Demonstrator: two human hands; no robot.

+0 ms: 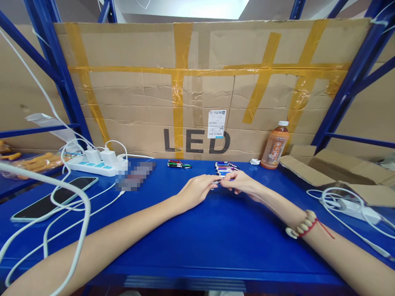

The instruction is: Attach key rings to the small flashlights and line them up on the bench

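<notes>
My left hand (197, 190) and my right hand (239, 182) meet over the middle of the blue table (197, 242). Both pinch a small pen-like metal item (219, 180) between their fingertips. Just behind the hands lies a pile of several similar small coloured items (225, 167). A second, smaller group of them (179, 165) lies to the left, near the cardboard wall. A bead bracelet with a red cord (303, 227) sits on my right wrist.
A power strip with white chargers (92, 163) and loose white cables lies at the left, beside a phone (54, 198). An orange drink bottle (275, 145) stands at the back right. An open cardboard box (339, 172) and another charger (354, 205) are at the right.
</notes>
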